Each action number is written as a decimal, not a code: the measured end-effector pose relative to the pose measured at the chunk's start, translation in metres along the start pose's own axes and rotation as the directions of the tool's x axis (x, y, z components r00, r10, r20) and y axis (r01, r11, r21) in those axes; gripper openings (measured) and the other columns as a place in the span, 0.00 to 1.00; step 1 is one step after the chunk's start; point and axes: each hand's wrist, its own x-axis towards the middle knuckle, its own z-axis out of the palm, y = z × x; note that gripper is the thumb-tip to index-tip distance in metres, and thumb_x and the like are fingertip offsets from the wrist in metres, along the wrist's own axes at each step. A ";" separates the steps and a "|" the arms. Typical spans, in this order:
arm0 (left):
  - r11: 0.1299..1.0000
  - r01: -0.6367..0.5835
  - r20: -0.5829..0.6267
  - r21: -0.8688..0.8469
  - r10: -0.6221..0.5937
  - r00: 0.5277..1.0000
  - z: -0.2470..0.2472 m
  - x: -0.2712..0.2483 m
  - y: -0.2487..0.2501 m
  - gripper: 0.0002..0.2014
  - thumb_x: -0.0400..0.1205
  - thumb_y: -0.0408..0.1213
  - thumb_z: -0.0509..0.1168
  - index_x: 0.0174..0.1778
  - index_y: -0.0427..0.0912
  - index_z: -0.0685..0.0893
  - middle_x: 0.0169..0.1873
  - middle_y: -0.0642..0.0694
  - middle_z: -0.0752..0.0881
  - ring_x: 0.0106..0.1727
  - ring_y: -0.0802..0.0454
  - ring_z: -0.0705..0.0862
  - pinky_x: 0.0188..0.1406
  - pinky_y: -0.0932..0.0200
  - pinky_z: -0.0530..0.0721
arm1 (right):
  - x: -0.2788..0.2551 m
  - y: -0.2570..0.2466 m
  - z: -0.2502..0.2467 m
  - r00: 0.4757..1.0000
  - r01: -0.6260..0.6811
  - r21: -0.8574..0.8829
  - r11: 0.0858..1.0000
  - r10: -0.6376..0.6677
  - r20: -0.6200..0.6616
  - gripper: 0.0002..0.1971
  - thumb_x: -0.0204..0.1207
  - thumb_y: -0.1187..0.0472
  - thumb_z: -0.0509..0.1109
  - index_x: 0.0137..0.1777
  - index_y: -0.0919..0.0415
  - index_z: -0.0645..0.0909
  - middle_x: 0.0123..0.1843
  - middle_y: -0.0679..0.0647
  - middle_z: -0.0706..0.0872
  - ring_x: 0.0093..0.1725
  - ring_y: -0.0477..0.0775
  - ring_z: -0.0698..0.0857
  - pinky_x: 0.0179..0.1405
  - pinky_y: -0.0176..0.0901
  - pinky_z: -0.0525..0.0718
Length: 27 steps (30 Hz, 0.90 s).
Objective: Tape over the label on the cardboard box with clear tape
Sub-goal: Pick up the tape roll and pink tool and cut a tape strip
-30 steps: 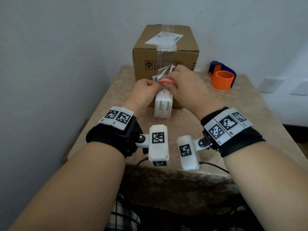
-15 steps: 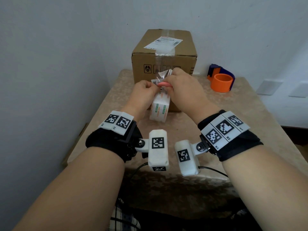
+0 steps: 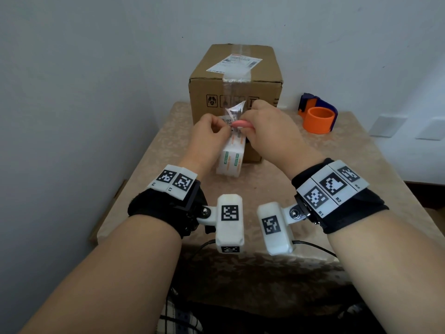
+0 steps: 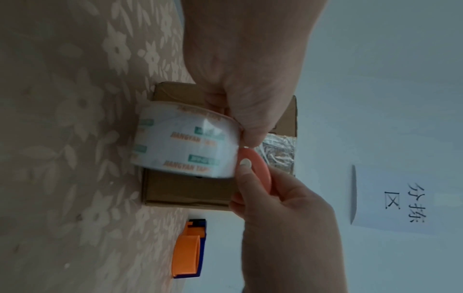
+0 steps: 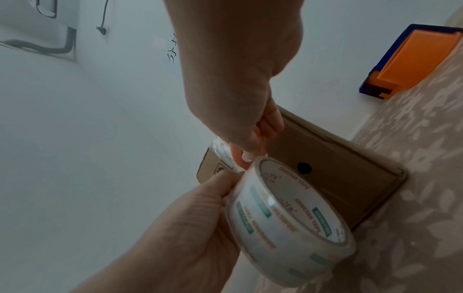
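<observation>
We have the roll of clear tape (image 3: 231, 156) pinched at its top edge in our left hand (image 3: 209, 133), held up just in front of the cardboard box (image 3: 234, 92) that stands at the back of the desk (image 3: 349, 169). Our right hand (image 3: 269, 131) is curled round a small pink cutter (image 4: 255, 170), its tip at the roll beside the left thumb. The two hands sit close together, almost touching.

A crumpled tail of tape (image 3: 234, 109) sticks up between them, and we think it has folded onto itself, though the head view is too small to be sure. That is our main worry: a creased end will not lie flat over the label (image 3: 234, 63) on the box top.

The cutter works right next to our left fingertips (image 4: 253, 138), so a slip could nick them. The roll hangs by one edge and could twist free.
</observation>
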 end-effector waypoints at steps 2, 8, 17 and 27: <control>0.997 -0.029 0.006 -0.067 0.030 1.000 0.000 -0.001 -0.001 0.13 0.79 0.28 0.65 0.40 0.52 0.71 0.47 0.38 0.82 0.50 0.38 0.84 0.52 0.44 0.84 | 0.000 0.000 0.000 1.000 0.004 0.001 1.000 -0.004 0.005 0.13 0.81 0.54 0.64 0.53 0.61 0.86 0.52 0.58 0.80 0.46 0.60 0.84 0.42 0.52 0.83; 0.992 -0.115 0.063 -0.043 0.118 0.991 -0.001 0.000 -0.002 0.14 0.78 0.27 0.64 0.44 0.56 0.81 0.58 0.40 0.83 0.61 0.40 0.83 0.63 0.38 0.83 | -0.001 0.000 -0.002 1.000 0.013 -0.010 1.000 -0.013 0.008 0.12 0.81 0.54 0.64 0.55 0.59 0.85 0.51 0.57 0.80 0.45 0.58 0.83 0.40 0.50 0.80; 0.990 -0.138 0.065 -0.026 0.140 0.988 -0.001 -0.001 -0.004 0.16 0.77 0.30 0.65 0.43 0.62 0.83 0.61 0.40 0.83 0.64 0.42 0.82 0.66 0.37 0.80 | -0.004 0.003 -0.007 0.999 -0.006 -0.053 0.999 0.008 0.031 0.11 0.81 0.60 0.64 0.56 0.63 0.84 0.55 0.59 0.80 0.49 0.61 0.84 0.44 0.51 0.81; 0.993 -0.095 0.182 -0.069 0.106 0.977 -0.011 -0.009 0.002 0.18 0.78 0.25 0.65 0.49 0.57 0.83 0.64 0.38 0.80 0.49 0.41 0.88 0.43 0.48 0.88 | -0.020 0.037 -0.007 0.987 -0.089 0.046 0.995 0.082 0.136 0.12 0.82 0.57 0.64 0.59 0.59 0.85 0.55 0.57 0.83 0.54 0.55 0.83 0.46 0.41 0.75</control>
